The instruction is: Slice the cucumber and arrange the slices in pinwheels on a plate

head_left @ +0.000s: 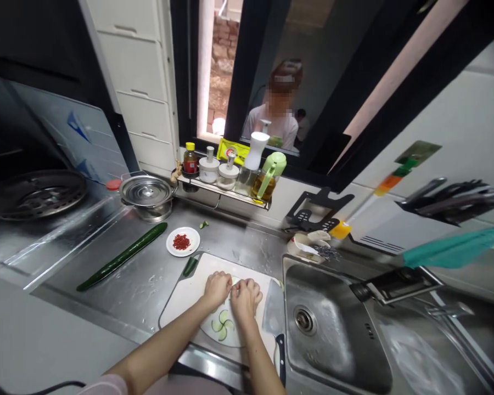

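My left hand [216, 287] and my right hand [245, 297] are side by side over a white cutting board [186, 299], fingers curled together on a pale green cucumber piece that is mostly hidden under them. Just below my hands, several cucumber slices [223, 325] are fanned on a small white plate [212, 332]. A cleaver [274, 315] lies flat on the board's right edge, blade away from me, dark handle toward me. A cucumber end [190, 266] rests at the board's top left corner.
A whole long cucumber [122, 256] lies on the steel counter to the left, beside a small dish of red chili [183, 241]. A steel pot [146, 196] and a condiment rack [226, 178] stand at the back. The sink [333, 329] is on the right.
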Available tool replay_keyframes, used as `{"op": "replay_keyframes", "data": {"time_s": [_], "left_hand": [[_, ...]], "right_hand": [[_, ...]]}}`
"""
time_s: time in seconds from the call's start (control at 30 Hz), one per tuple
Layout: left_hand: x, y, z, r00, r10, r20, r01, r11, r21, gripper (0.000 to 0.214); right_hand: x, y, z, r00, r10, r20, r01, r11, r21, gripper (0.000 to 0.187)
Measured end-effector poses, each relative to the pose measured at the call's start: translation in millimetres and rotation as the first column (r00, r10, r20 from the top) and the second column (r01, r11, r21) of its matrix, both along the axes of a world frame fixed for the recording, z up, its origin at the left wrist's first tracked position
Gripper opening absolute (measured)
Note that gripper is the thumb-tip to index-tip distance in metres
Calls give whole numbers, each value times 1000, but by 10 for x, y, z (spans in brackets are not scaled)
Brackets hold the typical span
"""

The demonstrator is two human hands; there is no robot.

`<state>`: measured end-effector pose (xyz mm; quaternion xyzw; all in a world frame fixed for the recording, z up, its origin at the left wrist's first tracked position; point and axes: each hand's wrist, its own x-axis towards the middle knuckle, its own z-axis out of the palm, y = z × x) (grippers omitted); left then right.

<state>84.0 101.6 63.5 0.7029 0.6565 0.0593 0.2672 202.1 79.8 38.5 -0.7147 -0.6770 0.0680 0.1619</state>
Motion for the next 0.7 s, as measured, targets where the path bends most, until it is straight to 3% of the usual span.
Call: {"op": "replay_keyframes", "data": {"time_s": [0.53,0.7], "left_hand": [[-80,-27,-25,975,130,182,-142,988,56,17],[-295,7,-98,930,211,300,-259,957,131,16]], "right_hand": [[74,-37,212,988,-91,-128,92,996,0,22],[179,-119,262,975,-119,-186,121,993,2,25]]}}
